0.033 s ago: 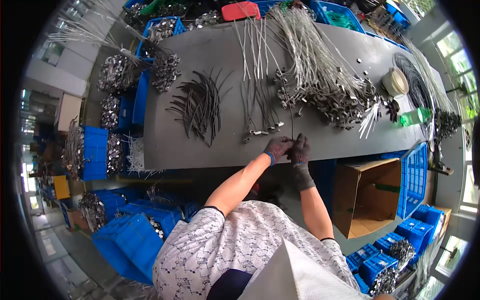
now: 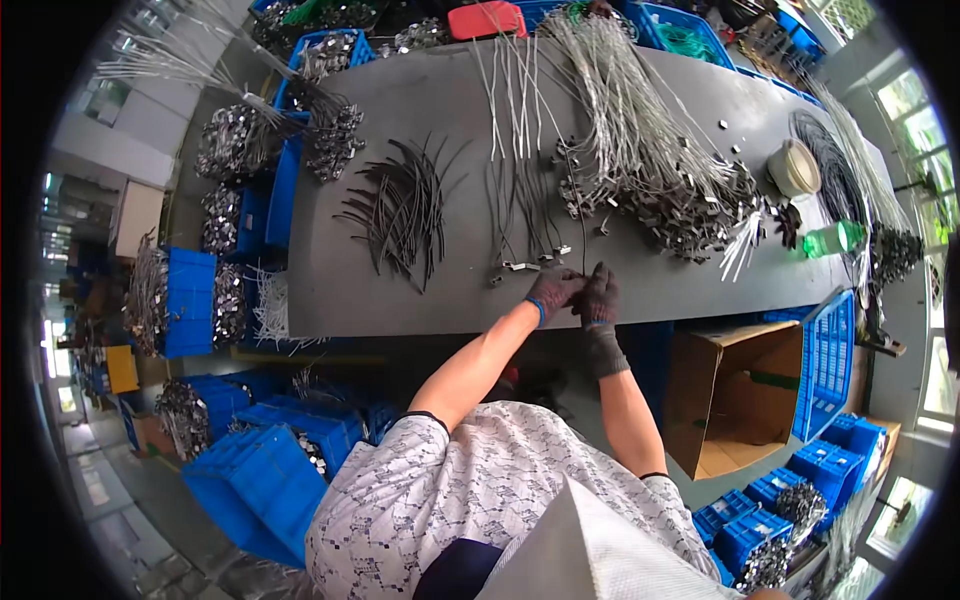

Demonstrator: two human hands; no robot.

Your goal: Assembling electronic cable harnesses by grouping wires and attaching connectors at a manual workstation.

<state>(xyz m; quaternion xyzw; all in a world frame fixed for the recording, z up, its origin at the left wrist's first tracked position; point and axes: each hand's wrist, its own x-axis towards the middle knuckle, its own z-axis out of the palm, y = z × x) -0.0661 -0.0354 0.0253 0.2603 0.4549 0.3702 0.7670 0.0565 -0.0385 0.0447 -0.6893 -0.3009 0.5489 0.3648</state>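
Note:
My left hand (image 2: pixel 554 290) and my right hand (image 2: pixel 598 292), both in dark knitted gloves, meet at the table's near edge. Their fingers are closed together on the end of a thin dark cable (image 2: pixel 584 245), which runs away from me across the table. What sits at that end is hidden by the gloves. Just left of it lie several cables (image 2: pixel 517 200), pale at the far part and dark nearer me, with small metal end pieces (image 2: pixel 518 266). A loose pile of short black tube-like lengths (image 2: pixel 405 212) rests further left.
To the right spreads a big bundle of silvery cables (image 2: pixel 625 110) with dark metal ends. Beyond are a whitish tub (image 2: pixel 794 168) and a green bottle (image 2: pixel 833 239). An open cardboard box (image 2: pixel 690 400) stands below the table's right edge. Blue crates (image 2: pixel 250 490) are at lower left.

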